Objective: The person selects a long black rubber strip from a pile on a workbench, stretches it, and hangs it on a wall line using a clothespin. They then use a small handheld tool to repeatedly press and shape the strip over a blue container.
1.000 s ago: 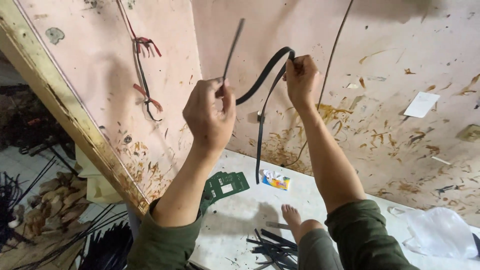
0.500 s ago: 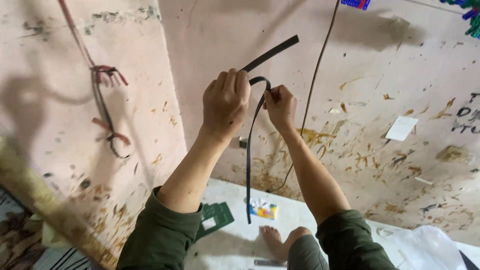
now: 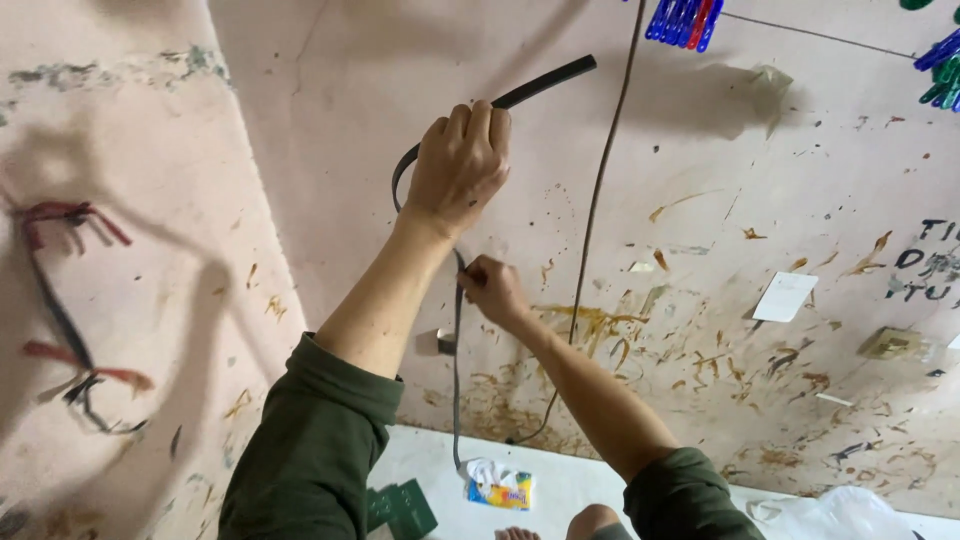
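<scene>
Grip of both hands, left (image 3: 460, 165) raised, right (image 3: 493, 290) lower, on black strap (image 3: 457, 400)

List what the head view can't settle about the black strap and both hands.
- Left hand: back faces the camera; its fist hides the grip and the black strap inside it.
- Right hand: fingers curl around the strap, so the contact is hidden.
- Strap's lower end: lost against the crumpled colourful wrapper.
- Clothes pegs: cut off by the top edge.
- Bare knee: cut off by the bottom edge.
</scene>
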